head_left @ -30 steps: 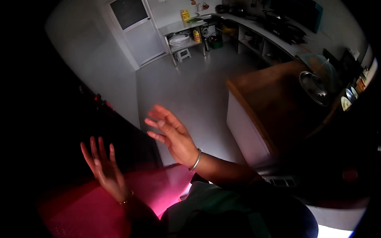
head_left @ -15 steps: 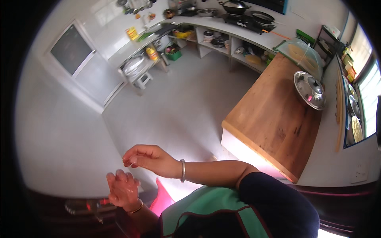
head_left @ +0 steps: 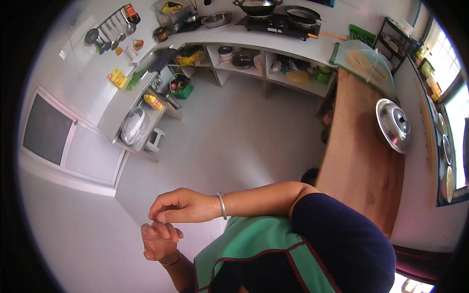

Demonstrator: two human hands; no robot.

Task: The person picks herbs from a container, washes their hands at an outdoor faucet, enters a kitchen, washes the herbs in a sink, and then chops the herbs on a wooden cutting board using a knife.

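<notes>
My right hand (head_left: pixel 184 206) reaches across from the right with a silver bangle (head_left: pixel 222 205) on its wrist. Its fingers are loosely bent, with the thumb apart from them, and nothing shows in it. Just below is my left hand (head_left: pixel 160 240), palm partly up, fingers bent and spread, without any visible object. The left fingertips come close to the right thumb; whether they touch I cannot tell. A thin bracelet (head_left: pixel 172 260) circles the left wrist. Both hands are in the air over the floor, in front of my green and dark apron (head_left: pixel 259 239).
A wooden table (head_left: pixel 359 161) at the right bears a steel lid (head_left: pixel 393 124) and a mesh food cover (head_left: pixel 369 63). Along the back runs a counter (head_left: pixel 283 41) with a gas stove (head_left: pixel 277 27) and pans. A low shelf unit (head_left: pixel 110 112) and a door (head_left: pixel 63 134) are at the left.
My view has turned toward the left and the back counter. My hands have drawn closer together, still holding nothing visible. The pink thing beside my apron has gone out of view.
</notes>
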